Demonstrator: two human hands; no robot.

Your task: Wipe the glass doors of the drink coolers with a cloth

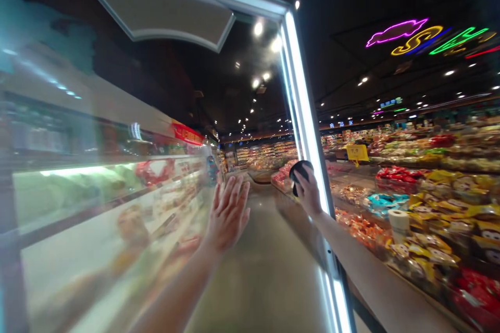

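A large glass door [258, 250] with a brightly lit frame [302, 83] fills the left and middle of the view. My left hand [229, 213] is raised in front of the glass, fingers stretched and nearly together, holding nothing; whether its palm touches the glass cannot be told. At the lit edge of the frame, my right hand [310, 192] has its fingers curled round a round black object [300, 176], which looks like a handle or a cup. Part of that object is hidden behind the fingers.
To the right stand displays of packaged goods [441, 208], with a white paper roll [398, 221] and a yellow sign [357, 153] among them. Blurred lit shelves [97, 177] show at left. Coloured neon shapes [417, 39] hang above.
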